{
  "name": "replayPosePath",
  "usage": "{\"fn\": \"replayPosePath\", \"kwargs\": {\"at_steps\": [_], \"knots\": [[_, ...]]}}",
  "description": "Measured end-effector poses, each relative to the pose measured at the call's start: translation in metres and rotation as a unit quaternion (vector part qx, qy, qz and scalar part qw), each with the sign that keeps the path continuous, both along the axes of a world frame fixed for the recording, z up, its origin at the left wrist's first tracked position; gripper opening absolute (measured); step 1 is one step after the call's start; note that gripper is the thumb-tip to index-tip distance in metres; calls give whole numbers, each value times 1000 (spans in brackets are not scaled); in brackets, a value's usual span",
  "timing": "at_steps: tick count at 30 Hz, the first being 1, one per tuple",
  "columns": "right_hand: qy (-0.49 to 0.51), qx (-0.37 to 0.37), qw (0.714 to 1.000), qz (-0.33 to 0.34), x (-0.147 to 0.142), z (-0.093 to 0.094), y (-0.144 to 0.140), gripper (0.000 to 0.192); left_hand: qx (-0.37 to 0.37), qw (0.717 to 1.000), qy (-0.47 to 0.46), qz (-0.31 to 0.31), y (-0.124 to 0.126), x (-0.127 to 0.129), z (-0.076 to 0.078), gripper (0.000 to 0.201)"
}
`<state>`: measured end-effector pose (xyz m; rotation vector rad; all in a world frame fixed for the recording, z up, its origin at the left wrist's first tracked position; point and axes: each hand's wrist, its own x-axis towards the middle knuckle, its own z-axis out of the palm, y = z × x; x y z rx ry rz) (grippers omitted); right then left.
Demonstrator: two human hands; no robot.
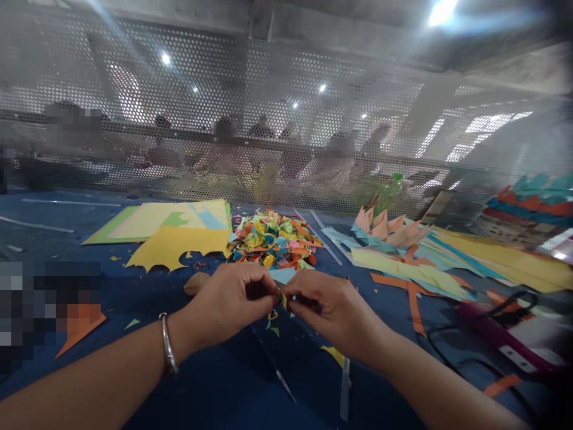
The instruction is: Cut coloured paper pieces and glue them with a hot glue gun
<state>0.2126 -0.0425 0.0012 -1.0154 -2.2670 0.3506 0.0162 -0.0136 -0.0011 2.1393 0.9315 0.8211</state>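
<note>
My left hand (233, 298) and my right hand (329, 307) meet fingertip to fingertip above the dark blue table (215, 388). Both pinch one small piece of coloured paper (283, 297), mostly hidden by the fingers, with yellow and blue bits showing. A silver bangle (169, 351) sits on my left wrist. Just beyond my hands lies a heap of curled coloured paper pieces (273, 239).
Yellow and green paper sheets (174, 230) lie at back left, cut strips and folded orange shapes (394, 239) at right. A purple tool with a black cable (496, 331) lies at right. A perforated screen (286, 119) closes the back; people sit behind it.
</note>
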Motion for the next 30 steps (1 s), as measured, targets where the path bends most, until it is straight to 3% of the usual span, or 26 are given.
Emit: {"fn": "replayPosePath", "kwargs": {"at_steps": [11,30], "knots": [[24,24,999,5,-1,1,2,15,57,998,10,33,-9,6,10,10],[35,33,999,7,-3,-6,5,16,150,987,29,38,-14,7,3,14]]}}
